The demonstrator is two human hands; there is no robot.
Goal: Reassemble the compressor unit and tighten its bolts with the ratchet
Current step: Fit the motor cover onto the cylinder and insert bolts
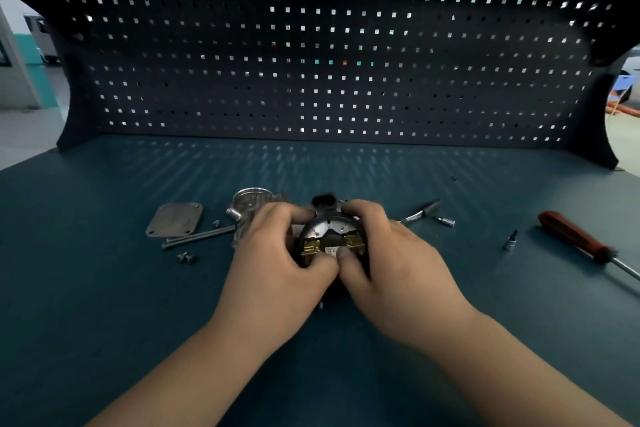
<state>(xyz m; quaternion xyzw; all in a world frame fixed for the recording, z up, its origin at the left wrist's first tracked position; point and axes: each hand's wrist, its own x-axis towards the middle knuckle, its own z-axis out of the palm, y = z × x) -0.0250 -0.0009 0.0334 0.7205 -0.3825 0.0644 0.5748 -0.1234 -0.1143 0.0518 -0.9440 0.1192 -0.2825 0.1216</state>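
A round black motor body [331, 236] with brass terminals and a small white label sits at the middle of the blue bench. My left hand [280, 253] grips its left side and my right hand [377, 250] grips its right side, both thumbs pressing on its near face. Behind my left hand lies the silver finned compressor housing [251, 204]. A flat square cover plate [175, 218] rests further left, with two long bolts [197, 238] and small screws [186, 257] beside it. The chrome ratchet [420, 213] lies just right of my right hand.
A small socket bit [445, 221] lies by the ratchet and another bit [510, 242] stands further right. A red-handled screwdriver [575, 237] lies at the far right. A dark pegboard [322, 62] walls off the back of the bench [104, 288].
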